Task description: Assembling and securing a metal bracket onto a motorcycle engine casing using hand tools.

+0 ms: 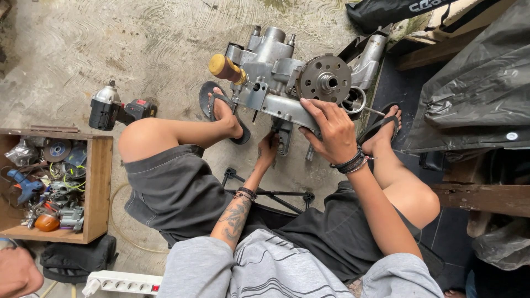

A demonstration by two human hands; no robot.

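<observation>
Seated, viewed from above: both arms extend forward and down between the raised, bare knees. The tattooed left forearm runs straight ahead, dark bead bracelets at its wrist, and the left hand (268,150) reaches low with fingers curled closed in a grip, its palm hidden from view. The right arm angles inward from the right shoulder, elbow slightly bent, black and beaded bands stacked at the wrist. The right hand (330,131) lies palm-down, fingers spread and pressing flat, thumb splayed toward the left. The two hands sit near each other, the right slightly farther forward. Grey sleeves cover both upper arms.
</observation>
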